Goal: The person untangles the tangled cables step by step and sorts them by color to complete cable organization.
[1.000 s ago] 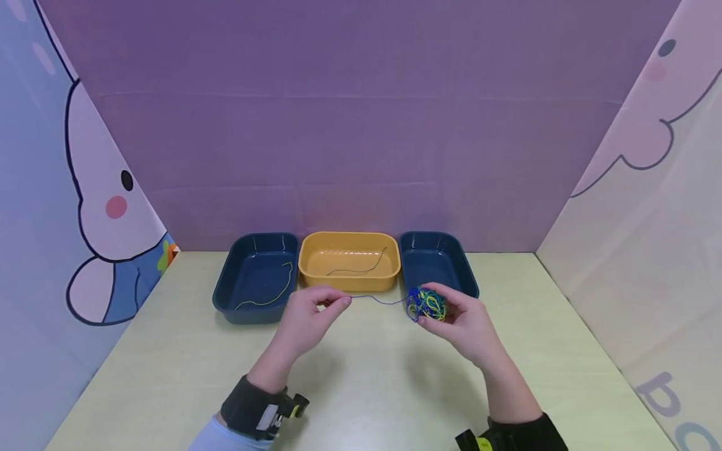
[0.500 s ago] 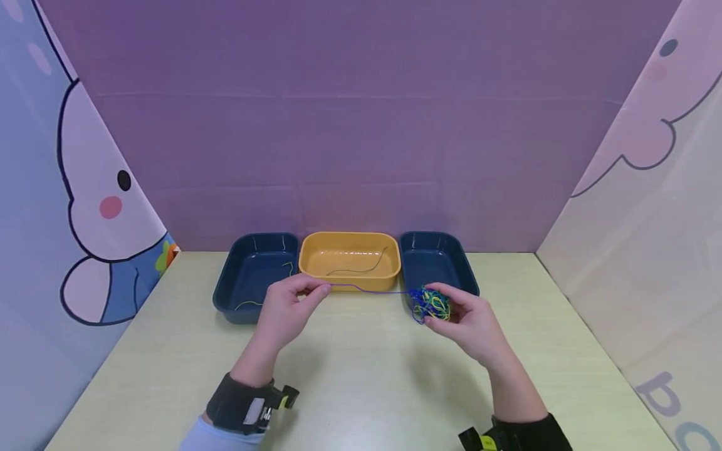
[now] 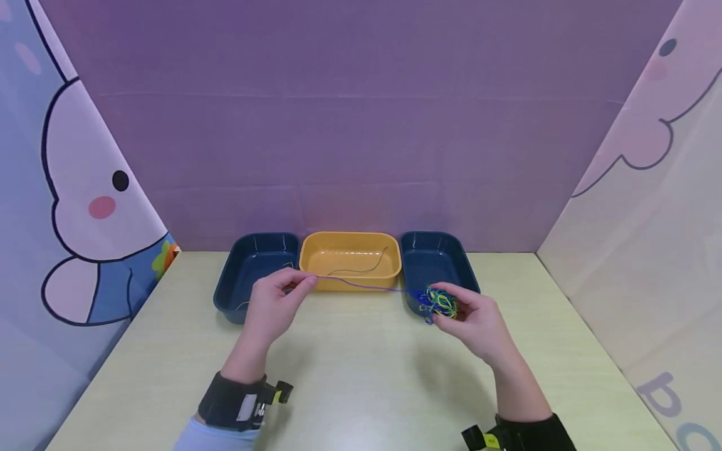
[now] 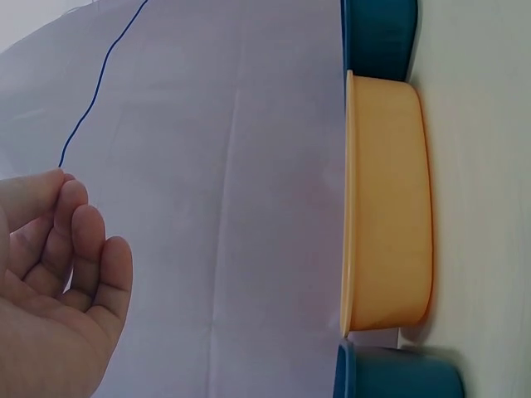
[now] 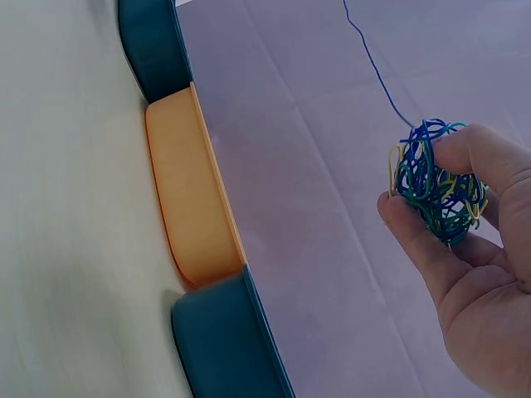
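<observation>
My right hand point(image 3: 476, 322) grips a tangled ball of blue, green and yellow string point(image 3: 439, 303) between thumb and fingers, raised in front of the right blue tray. From the ball a blue strand point(image 3: 361, 286) runs leftward to my left hand point(image 3: 275, 304), which pinches its end between thumb and forefinger. The strand is nearly straight, with slight waves. In the left wrist view the blue strand point(image 4: 99, 87) leaves the pinched fingertips. Loops of yellow and green poke out of the tangle point(image 5: 440, 178) in the right wrist view.
Side by side at the table's back stand a left blue tray point(image 3: 234, 275), a yellow tray point(image 3: 316, 285) and a right blue tray point(image 3: 470, 275). A dark thin strand point(image 3: 369, 269) lies in the yellow tray. A yellow strand point(image 3: 242, 305) in the left tray is mostly hidden by my left hand.
My left hand has moved left and slightly up, drawing out a longer, straighter length of blue string. My right hand, holding the ball, has shifted slightly right.
</observation>
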`<state>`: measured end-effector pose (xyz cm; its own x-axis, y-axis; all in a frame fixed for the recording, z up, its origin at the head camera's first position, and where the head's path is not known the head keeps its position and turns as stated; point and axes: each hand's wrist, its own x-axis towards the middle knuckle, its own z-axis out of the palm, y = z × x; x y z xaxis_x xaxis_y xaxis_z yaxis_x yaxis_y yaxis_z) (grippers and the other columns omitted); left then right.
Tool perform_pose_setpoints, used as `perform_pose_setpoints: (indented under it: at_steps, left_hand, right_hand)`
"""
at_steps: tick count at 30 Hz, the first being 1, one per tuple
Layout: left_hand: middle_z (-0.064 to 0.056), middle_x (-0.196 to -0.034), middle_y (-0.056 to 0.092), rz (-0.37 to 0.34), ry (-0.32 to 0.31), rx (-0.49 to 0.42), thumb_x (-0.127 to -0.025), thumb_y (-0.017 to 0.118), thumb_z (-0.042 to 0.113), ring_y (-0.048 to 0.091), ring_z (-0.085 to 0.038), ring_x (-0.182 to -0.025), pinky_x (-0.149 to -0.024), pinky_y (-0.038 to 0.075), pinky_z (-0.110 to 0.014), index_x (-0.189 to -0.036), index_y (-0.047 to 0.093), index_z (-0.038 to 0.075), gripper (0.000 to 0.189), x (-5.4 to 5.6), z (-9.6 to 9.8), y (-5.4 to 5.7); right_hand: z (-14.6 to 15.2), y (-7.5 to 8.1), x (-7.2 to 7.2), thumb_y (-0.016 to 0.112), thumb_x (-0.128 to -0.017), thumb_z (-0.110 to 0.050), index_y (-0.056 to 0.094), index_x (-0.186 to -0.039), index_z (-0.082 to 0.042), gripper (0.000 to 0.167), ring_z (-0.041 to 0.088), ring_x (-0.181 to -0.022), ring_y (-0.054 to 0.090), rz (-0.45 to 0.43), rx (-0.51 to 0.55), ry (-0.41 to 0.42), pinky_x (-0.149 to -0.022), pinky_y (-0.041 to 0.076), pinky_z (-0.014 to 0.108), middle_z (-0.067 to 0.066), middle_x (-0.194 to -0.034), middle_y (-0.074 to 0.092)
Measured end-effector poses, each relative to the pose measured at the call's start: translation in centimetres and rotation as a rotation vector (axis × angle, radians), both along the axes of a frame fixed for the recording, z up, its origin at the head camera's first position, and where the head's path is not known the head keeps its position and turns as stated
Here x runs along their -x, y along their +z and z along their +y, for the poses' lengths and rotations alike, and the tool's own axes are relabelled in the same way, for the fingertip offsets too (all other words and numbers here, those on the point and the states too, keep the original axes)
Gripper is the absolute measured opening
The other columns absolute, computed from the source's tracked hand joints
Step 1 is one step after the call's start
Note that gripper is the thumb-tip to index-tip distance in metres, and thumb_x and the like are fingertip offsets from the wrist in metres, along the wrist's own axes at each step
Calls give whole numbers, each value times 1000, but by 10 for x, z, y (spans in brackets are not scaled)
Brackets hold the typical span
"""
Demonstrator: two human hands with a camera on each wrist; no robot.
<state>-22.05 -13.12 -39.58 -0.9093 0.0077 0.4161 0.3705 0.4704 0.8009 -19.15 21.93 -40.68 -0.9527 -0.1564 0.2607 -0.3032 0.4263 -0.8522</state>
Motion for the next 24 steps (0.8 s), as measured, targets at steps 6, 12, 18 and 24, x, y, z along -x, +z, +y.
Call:
perform_pose_setpoints:
  at_steps: [6, 12, 18, 24]
  left_hand:
    - [0, -89, 69, -5, 60, 20, -91, 66, 36, 56, -17, -79, -65, 50, -21, -101, 75, 17, 23, 0, -6, 3]
    - [-2, -90, 71, 30, 153, -62, -91, 66, 38, 56, -15, -76, -62, 47, -19, -100, 75, 15, 27, 3, -22, 6]
    - [3, -84, 71, 57, 248, -190, -90, 68, 33, 60, -10, -74, -59, 48, -17, -100, 75, 11, 25, 4, -42, 9]
    - [-3, -87, 72, 47, 241, -205, -90, 68, 34, 59, -11, -75, -58, 47, -18, -100, 75, 11, 27, 3, -43, 13]
  right_hand:
    - [3, 1, 0, 73, -84, -4, 63, -124, -17, 44, 24, -81, 61, 11, -26, -25, -63, 57, 25, 11, -110, 67]
    - [17, 1, 2, 75, -83, -10, 64, -124, -20, 43, 19, -83, 64, 41, 33, -55, -66, 58, 25, 11, -113, 67]
    - [33, 1, 4, 75, -83, -7, 64, -125, -14, 44, 10, -84, 66, 62, 72, -140, -67, 58, 23, 17, -115, 66]
    - [35, 0, 6, 75, -83, -8, 63, -127, -11, 45, 9, -85, 66, 56, 91, -148, -68, 58, 23, 20, -117, 64]
